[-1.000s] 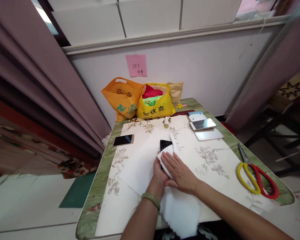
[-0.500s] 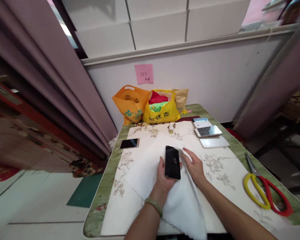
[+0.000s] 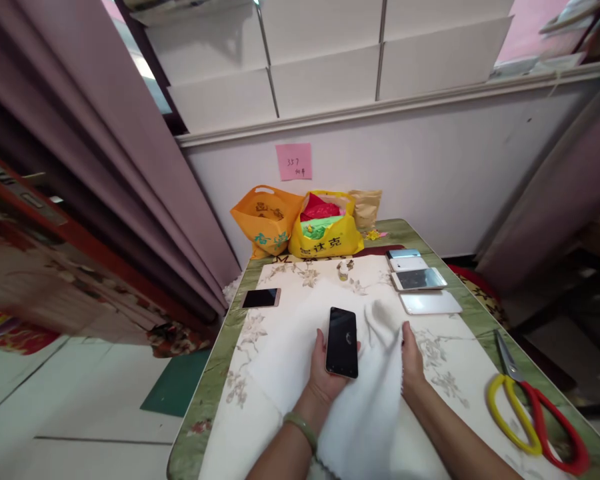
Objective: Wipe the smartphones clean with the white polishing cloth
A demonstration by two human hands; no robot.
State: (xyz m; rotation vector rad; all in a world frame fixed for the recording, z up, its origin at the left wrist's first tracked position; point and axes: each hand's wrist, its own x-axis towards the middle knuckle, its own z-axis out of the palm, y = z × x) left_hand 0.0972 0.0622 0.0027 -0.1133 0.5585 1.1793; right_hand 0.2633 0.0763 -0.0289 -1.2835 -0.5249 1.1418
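Note:
A black-screened phone (image 3: 342,343) lies screen up in my left hand (image 3: 325,373), whose thumb runs along the phone's left edge and whose fingertips show at its right. A green bangle circles that wrist. My right hand (image 3: 412,357) is closed on the right edge of a white cloth (image 3: 375,387); part of its fingers is hidden behind the cloth. The cloth spreads over the table beneath the phone, with raised folds between my hands.
Red-and-yellow scissors (image 3: 513,373) lie at the right. Several phones (image 3: 430,303) sit at the back right, another phone (image 3: 261,298) at the left. A small bottle (image 3: 343,270), an orange bag (image 3: 267,220) and a yellow bag (image 3: 325,243) stand at the back of the table (image 3: 200,393).
My right hand has moved right and a little nearer with the cloth, which is now bunched and folded beside the phone. The whole view has shifted slightly.

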